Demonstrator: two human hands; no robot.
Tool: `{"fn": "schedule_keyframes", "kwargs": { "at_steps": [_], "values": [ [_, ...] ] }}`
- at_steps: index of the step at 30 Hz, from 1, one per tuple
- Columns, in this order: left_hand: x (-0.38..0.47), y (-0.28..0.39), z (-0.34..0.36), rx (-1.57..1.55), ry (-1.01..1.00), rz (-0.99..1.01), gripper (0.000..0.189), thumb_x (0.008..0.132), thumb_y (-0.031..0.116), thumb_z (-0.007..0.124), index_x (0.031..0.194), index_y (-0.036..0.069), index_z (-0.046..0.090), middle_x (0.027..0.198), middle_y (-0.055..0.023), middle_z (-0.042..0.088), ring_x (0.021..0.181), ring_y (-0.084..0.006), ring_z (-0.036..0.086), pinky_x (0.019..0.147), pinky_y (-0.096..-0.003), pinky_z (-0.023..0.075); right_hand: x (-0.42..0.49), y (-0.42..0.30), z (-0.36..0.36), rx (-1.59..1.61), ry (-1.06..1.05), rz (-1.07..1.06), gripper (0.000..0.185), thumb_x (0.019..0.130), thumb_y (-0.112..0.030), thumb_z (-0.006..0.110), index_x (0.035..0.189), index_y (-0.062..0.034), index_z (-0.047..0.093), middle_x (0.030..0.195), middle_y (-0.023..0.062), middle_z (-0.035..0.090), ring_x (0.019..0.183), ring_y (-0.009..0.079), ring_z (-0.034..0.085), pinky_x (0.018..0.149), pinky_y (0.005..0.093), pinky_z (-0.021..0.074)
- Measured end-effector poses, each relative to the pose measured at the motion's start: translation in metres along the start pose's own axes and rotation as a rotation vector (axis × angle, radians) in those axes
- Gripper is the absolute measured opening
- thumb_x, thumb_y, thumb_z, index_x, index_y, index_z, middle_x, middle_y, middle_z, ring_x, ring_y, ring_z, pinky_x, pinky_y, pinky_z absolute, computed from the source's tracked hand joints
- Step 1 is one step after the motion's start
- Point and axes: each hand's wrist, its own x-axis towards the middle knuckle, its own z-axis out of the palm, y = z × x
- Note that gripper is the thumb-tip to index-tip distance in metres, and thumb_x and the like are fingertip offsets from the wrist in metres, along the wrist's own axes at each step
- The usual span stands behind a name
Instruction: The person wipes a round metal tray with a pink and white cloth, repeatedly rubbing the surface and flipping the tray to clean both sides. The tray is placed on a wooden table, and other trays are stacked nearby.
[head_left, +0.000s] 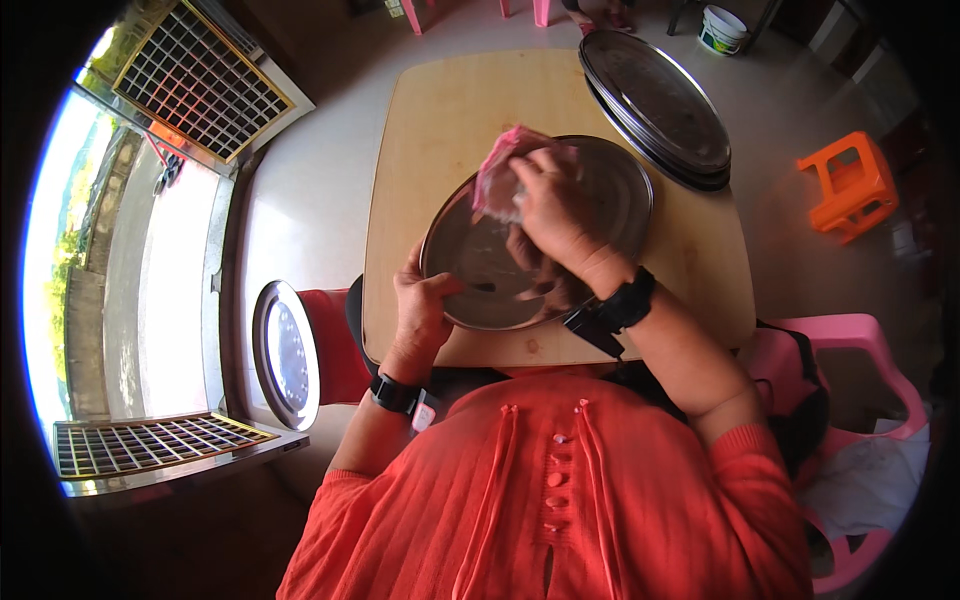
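Note:
An oval stainless steel tray (480, 247) lies in front of me over the wooden table. My left hand (424, 300) grips its near left rim, thumb on top and fingers underneath. In my right hand (555, 202) is a pink and white cloth (499, 176), pressed to the tray's far part and somewhat blurred. The tray's shiny surface mirrors my right hand. Both wrists wear black straps with small devices.
The table (450, 112) has a stack of oval metal trays (652, 97) at its far right corner. Another tray (286, 356) leans at the left by a red seat (334, 345). An orange stool (855, 184), a white bucket (722, 30) and a pink chair (847, 334) stand around. Someone's feet (600, 19) show beyond.

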Motion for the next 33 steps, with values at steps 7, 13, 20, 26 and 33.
{"fn": "schedule_keyframes", "kwargs": {
  "at_steps": [7,13,20,26,33],
  "values": [
    [0.000,0.012,0.012,-0.011,0.037,0.122,0.044,0.069,-0.019,0.054,0.109,-0.007,0.067,0.092,-0.0094,0.070,0.073,-0.0176,0.068,0.058,-0.0274,0.0533,-0.025,-0.066,0.011,0.324,-0.173,-0.435,0.038,0.079,-0.004,0.068,0.118,-0.0052,0.067,0.124,0.0138,0.061,0.115,0.0378,0.056,0.100,0.0456,0.0495],
    [-0.005,0.035,0.020,0.002,-0.061,0.091,0.067,0.067,-0.018,0.052,0.132,-0.006,0.060,0.115,-0.0140,0.070,0.097,-0.0231,0.070,0.082,-0.0311,0.0575,0.008,-0.033,-0.017,0.185,-0.005,-0.150,0.043,0.077,0.002,0.066,0.120,-0.0060,0.067,0.127,0.0149,0.058,0.117,0.0374,0.057,0.100,0.0429,0.0508],
    [-0.007,0.038,0.027,0.005,-0.066,0.135,0.057,0.070,-0.018,0.053,0.124,-0.004,0.062,0.107,-0.0111,0.071,0.090,-0.0221,0.071,0.077,-0.0304,0.0583,-0.003,-0.064,-0.011,0.339,0.092,-0.268,0.035,0.083,0.004,0.060,0.116,-0.0026,0.067,0.129,0.0149,0.060,0.121,0.0374,0.056,0.105,0.0422,0.0477],
    [-0.010,0.050,0.030,-0.021,-0.081,0.245,0.054,0.071,-0.017,0.062,0.122,0.000,0.062,0.108,-0.0082,0.068,0.095,-0.0195,0.069,0.078,-0.0288,0.0577,-0.004,-0.106,-0.022,0.205,0.116,-0.560,0.028,0.079,-0.010,0.069,0.106,-0.0045,0.070,0.114,0.0090,0.064,0.111,0.0329,0.057,0.102,0.0460,0.0480],
    [-0.020,0.068,0.027,0.142,-0.148,0.118,0.057,0.069,-0.014,0.061,0.125,-0.002,0.063,0.104,-0.0061,0.070,0.094,-0.0176,0.069,0.084,-0.0292,0.0565,0.015,-0.109,-0.035,-0.223,0.170,-0.644,0.024,0.087,-0.025,0.064,0.106,-0.0152,0.073,0.103,0.0023,0.067,0.107,0.0273,0.059,0.098,0.0508,0.0435]
  ]
}}
